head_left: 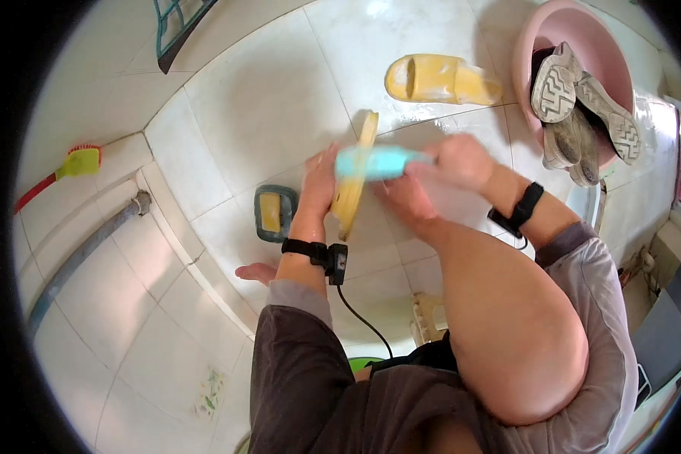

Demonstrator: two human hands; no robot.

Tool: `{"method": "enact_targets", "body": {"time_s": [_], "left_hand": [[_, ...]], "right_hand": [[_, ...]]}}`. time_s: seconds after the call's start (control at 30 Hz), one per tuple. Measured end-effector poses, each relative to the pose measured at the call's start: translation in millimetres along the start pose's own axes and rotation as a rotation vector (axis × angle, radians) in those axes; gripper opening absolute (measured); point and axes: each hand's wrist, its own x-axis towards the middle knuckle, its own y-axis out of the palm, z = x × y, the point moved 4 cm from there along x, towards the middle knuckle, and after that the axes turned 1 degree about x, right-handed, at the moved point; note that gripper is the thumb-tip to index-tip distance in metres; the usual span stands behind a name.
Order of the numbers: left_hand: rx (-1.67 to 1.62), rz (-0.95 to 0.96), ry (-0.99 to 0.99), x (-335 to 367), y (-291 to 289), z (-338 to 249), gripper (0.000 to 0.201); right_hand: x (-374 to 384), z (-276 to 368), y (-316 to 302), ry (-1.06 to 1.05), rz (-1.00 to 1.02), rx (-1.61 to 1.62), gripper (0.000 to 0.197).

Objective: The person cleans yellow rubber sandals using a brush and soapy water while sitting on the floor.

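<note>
My left hand (320, 181) grips a yellow slipper (347, 204), turned on its edge so that its narrow side faces up. My right hand (463, 163), smeared by motion, is closed round the handle of a light blue scrubbing brush (382, 160). The brush lies across the slipper and its far end reaches toward my left hand. Its bristles cannot be made out. A second yellow slipper (435, 78), with white foam on it, rests on the wet tiles ahead. Left of my left wrist, a yellow bar of soap (270, 212) sits in a dark grey-green soap dish (260, 231).
A pink basin (620, 57) at the far right holds several shoes (556, 98), soles showing. On the left, a red and yellow-green brush (79, 160) lies on a ledge near a grey pipe (68, 272). My bare foot (410, 200) is just beneath the blue brush.
</note>
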Motion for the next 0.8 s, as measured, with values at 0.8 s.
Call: {"method": "enact_targets", "body": {"time_s": [0.8], "left_hand": [[-0.826, 0.091, -0.57, 3.2, 1.6, -12.9, 0.061]], "right_hand": [[-9.8, -6.8, 16.6, -0.023, -0.044, 0.041, 0.052]]}}
